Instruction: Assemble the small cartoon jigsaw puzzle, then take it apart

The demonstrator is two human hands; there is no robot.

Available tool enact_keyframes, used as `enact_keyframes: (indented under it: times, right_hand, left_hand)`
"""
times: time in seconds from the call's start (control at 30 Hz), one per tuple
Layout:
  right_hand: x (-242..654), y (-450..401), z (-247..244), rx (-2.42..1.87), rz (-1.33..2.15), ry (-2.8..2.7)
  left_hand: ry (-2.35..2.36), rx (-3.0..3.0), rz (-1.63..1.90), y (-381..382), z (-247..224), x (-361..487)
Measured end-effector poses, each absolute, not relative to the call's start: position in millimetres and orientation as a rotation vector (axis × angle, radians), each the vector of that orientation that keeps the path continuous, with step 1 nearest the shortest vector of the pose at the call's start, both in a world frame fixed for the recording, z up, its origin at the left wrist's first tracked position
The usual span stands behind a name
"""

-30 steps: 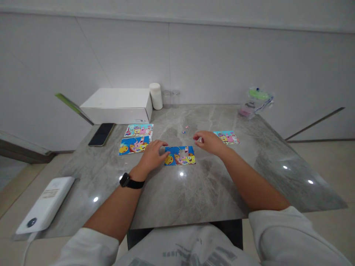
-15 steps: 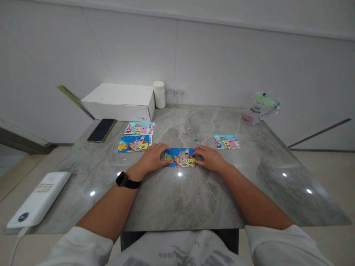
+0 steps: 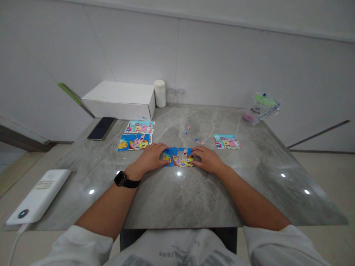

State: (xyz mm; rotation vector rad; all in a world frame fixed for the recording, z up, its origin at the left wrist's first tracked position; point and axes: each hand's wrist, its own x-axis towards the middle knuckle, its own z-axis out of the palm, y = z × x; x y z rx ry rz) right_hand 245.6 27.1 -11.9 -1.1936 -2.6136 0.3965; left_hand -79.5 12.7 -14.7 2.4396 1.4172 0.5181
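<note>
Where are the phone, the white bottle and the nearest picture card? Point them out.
Phone (image 3: pixel 101 128): head view, on its dark screen.
White bottle (image 3: pixel 160 96): head view, on its side.
Nearest picture card (image 3: pixel 178 162): head view, lower printed face.

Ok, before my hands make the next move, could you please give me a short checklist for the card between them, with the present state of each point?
1. Left hand at the card's left end: ok.
2. Right hand at its right end: ok.
3. Picture on the middle card complete: not ok, a greyish gap shows in its upper part.
4. Loose small pieces in sight: ok, four spots of them lie beyond the card.
5. Phone away from both hands: ok, it lies near the white box.
6. Card held firmly: cannot tell, finger pressure does not show.
</note>
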Motion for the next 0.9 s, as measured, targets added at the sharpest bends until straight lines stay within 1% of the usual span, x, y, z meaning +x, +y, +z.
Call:
enact_keyframes:
  times: [0.2, 0.3, 0.4, 0.53, 0.67, 0.83, 0.9]
  right_hand:
    - [241, 29, -6, -1.255, 0.438, -2.549]
    - [246, 40, 3, -1.328, 0.4, -2.448]
    - [254, 63, 16, -1.506, 0.344, -2.368]
    - [257, 102, 28, -1.792, 0.417, -2.407]
    - [244, 126, 24, -1.932, 0.435, -2.474]
    - [232, 128, 6, -1.932, 0.31, -2.525]
    - [233, 126, 1, -1.923, 0.318, -2.512]
  left_hand:
    - [1.423, 2.423, 0.549, 9, -7, -77]
    - [1.404, 2.435, 0.569, 8, -4, -74]
    - [1.404, 2.437, 0.649, 8, -3, -70]
    - [1.43, 2.401, 0.761, 8, -6, -63]
    - [1.472, 2.353, 0.843, 10, -11, -59]
    - [1.458, 2.332, 0.877, 12, -15, -58]
    - [1.446, 2.329, 0.894, 13, -17, -58]
